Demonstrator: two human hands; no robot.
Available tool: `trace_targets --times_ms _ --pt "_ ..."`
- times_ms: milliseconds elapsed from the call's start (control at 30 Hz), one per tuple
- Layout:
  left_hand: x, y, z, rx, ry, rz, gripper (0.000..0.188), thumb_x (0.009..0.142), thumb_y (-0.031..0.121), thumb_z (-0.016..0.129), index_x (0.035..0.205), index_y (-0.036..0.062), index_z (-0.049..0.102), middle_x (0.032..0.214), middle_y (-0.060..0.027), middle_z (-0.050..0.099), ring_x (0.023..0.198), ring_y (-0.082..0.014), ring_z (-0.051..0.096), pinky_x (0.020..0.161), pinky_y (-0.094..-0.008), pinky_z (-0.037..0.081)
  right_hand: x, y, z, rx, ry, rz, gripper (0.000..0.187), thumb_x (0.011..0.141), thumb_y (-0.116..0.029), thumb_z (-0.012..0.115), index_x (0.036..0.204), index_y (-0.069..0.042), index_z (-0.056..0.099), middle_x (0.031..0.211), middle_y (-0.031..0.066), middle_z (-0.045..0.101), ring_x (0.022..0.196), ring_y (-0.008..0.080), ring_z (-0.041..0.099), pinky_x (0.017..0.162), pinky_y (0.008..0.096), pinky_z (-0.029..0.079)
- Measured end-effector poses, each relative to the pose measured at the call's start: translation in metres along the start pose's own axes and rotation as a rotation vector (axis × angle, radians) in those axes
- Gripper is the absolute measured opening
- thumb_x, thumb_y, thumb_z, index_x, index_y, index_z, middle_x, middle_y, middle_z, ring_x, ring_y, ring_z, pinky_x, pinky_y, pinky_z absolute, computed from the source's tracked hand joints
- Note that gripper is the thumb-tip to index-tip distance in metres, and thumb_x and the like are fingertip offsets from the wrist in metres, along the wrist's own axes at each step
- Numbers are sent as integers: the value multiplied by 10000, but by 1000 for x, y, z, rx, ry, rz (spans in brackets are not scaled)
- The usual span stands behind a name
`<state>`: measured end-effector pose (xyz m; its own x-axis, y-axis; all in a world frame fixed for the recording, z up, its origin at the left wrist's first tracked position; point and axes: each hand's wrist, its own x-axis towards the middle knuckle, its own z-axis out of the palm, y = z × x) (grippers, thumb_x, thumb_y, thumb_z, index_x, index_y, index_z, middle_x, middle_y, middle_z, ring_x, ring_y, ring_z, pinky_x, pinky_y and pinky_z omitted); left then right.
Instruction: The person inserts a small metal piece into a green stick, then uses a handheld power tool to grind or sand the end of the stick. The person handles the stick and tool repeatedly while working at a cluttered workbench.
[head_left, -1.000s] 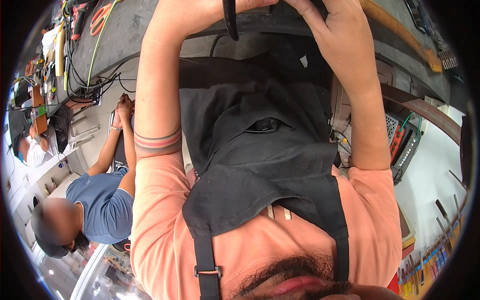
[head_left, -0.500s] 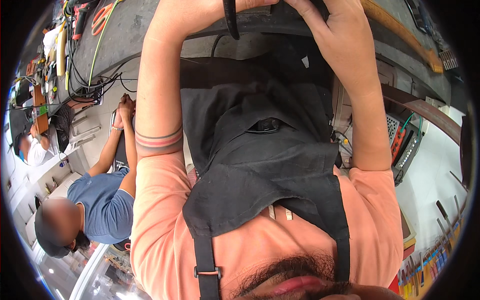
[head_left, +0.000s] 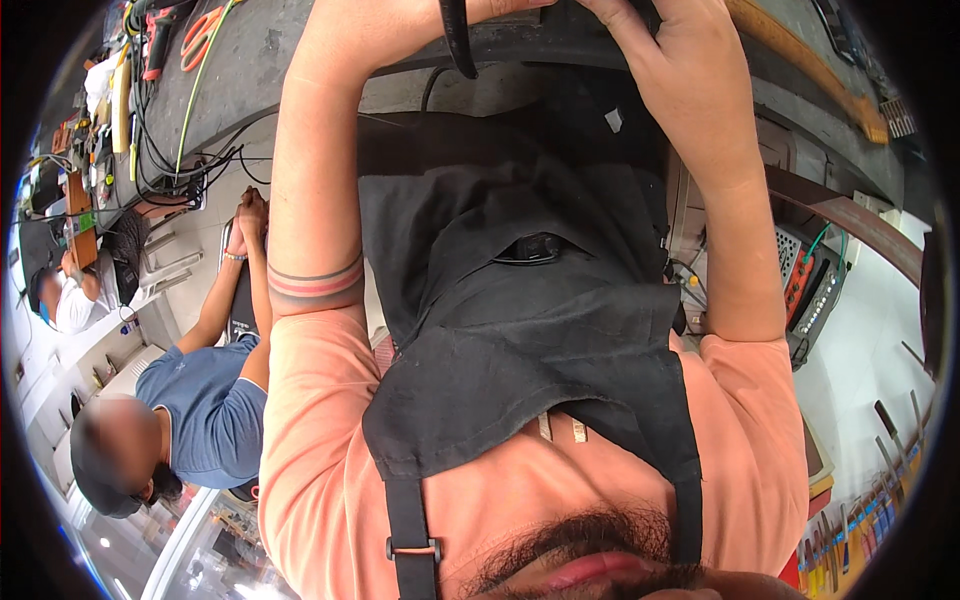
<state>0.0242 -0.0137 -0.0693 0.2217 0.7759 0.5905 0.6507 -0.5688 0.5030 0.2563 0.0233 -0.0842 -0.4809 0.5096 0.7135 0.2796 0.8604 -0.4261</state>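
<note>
My left hand (head_left: pixel 400 25) and my right hand (head_left: pixel 665 45) are close together at the upper edge, over the near side of the dark workbench (head_left: pixel 255 60). A black curved, tapered piece (head_left: pixel 456 40) like a tool handle hangs down across my left hand. Its upper part is out of view. The left fingers look closed, but what they grip cannot be made out. My right thumb points inward toward the left hand. The other right fingertips lie beyond the upper edge, so whether that hand holds anything is hidden.
Orange-handled scissors (head_left: pixel 202 38), a red and black tool (head_left: pixel 157 42) and tangled cables (head_left: pixel 150 165) lie at left. A long wooden piece (head_left: pixel 800 70) rests at right, near an orange power strip (head_left: pixel 797 290). Another person (head_left: pixel 205 395) sits at my left with hands together.
My right hand has shifted slightly, its thumb a little further right. My left arm has moved marginally left. The rest looks the same.
</note>
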Motion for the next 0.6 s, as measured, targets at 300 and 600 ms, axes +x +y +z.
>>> trace_targets --times_ms 300,600 --pt "0 1 1 -55 7 -24 779 708 223 921 1377 0 588 1365 -148 570 1274 -267 558 1069 -374 452 2 -9 -3 -43 -1 23 251 887 -60 734 1132 -28 687 1100 174 655 1123 388 599 991 456 452" --pt "0 4 1 -66 9 -17 765 711 237 923 1360 -2 598 1367 -144 571 1273 -266 553 1078 -377 440 2 -5 -3 -37 -43 34 256 887 -57 739 1137 -33 688 1102 168 657 1117 386 602 984 456 458"
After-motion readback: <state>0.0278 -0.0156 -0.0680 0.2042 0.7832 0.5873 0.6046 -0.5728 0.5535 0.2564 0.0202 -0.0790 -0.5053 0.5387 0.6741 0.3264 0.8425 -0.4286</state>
